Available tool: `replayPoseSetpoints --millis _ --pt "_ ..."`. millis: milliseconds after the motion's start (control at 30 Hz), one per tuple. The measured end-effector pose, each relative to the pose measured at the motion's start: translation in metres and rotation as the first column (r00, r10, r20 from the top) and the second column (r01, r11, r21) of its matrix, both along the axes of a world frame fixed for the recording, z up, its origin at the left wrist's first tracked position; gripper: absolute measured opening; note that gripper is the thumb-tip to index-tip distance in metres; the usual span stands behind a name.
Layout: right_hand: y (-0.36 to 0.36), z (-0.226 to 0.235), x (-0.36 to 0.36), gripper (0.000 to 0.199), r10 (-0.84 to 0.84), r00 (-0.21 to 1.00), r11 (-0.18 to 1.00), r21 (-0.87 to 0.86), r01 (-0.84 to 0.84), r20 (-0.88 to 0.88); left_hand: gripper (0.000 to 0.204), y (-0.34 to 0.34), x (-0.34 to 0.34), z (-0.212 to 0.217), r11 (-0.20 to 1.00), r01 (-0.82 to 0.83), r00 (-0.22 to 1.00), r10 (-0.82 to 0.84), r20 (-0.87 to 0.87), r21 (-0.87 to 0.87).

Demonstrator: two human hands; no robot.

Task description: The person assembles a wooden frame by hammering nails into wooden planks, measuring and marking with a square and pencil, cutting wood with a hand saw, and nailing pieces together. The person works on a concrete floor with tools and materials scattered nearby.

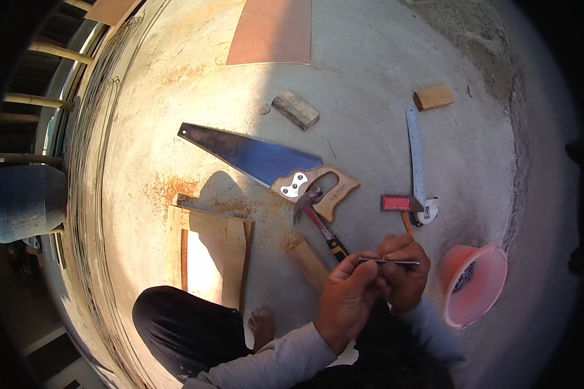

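Between the fingertips of both my hands lies a long thin metal nail [403,262], held level in front of me. My left hand [349,292] pinches its left end. The fingers of my right hand [405,275] close round it farther right. Just beyond my left hand is a claw hammer [318,223], its head resting against the wooden handle of a hand saw [256,155]. A piece of wood [307,261] lies left of the hammer's grip. To the right of my right hand stands a pink bucket [453,266] with many small grey nails [464,276] in it.
A try square [416,162] with a red stock, a white tape measure [427,212] and an orange pencil [407,223] lie beyond my right hand. A wooden frame [245,249] is by my left knee. Wood blocks [296,110] [433,98] and a reddish sheet [270,32] lie farther off.
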State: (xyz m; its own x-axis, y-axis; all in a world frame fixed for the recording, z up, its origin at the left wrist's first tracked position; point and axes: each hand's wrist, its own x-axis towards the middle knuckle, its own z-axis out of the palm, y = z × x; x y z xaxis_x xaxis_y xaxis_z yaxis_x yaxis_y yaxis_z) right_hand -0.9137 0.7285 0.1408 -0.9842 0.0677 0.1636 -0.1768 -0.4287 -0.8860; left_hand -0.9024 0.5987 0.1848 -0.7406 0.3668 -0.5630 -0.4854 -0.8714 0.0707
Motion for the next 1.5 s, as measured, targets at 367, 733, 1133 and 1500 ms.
replayPoseSetpoints --millis 367,733,1133,1500 --pt "-0.013 -0.131 -0.011 0.067 0.392 0.829 0.248 0.823 -0.512 0.398 0.016 -0.182 -0.052 0.087 0.181 -0.535 0.816 0.366 -0.448 -0.825" --pt "0.118 -0.209 -0.088 0.033 0.528 0.438 0.377 0.262 -0.889 0.727 0.021 -0.333 0.045 0.224 -0.620 -0.140 0.869 0.297 -0.396 -0.772" --pt "0.115 -0.087 -0.267 0.034 0.354 0.370 -0.458 0.505 -0.732 0.859 0.021 -0.346 0.076 0.024 -0.233 0.072 0.699 0.705 -0.118 -0.970" --pt "-0.017 0.036 -0.315 0.039 0.148 0.397 -0.812 0.340 -0.474 0.906 0.022 -0.413 -0.048 -0.129 -0.229 0.066 0.889 0.456 -0.047 -0.971"
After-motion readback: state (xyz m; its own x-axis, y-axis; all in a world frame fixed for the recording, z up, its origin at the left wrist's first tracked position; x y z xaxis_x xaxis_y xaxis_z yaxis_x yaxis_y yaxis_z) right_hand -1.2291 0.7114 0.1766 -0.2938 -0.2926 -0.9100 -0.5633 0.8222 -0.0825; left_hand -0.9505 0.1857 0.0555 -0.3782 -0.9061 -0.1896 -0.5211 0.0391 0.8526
